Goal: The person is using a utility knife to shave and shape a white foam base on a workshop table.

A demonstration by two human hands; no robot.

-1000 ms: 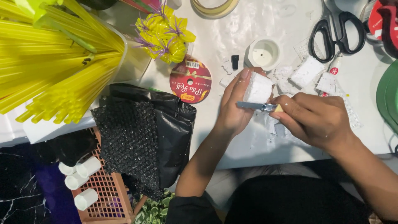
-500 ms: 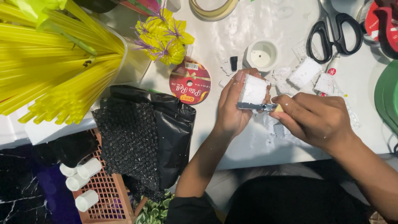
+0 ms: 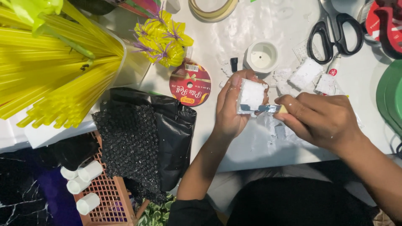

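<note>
Table edge: the white table (image 3: 234, 146) ends just below the hands, at lower centre; bare room lies between the black bag (image 3: 167, 125) and the wrists.
Clutter: scissors (image 3: 335, 33) upper right, white cup (image 3: 261, 56) above the hands, foam scraps (image 3: 307, 73) just right of it.
Label: round red ribbon spool (image 3: 190, 83), left of the hands (gold lettering).
Left hand (image 3: 232, 109): curled closed around a white foam block (image 3: 251, 95), centre frame.
Right hand (image 3: 322, 119): fingers closed on a cutter (image 3: 270, 109), blade touching the block's lower edge.
</note>
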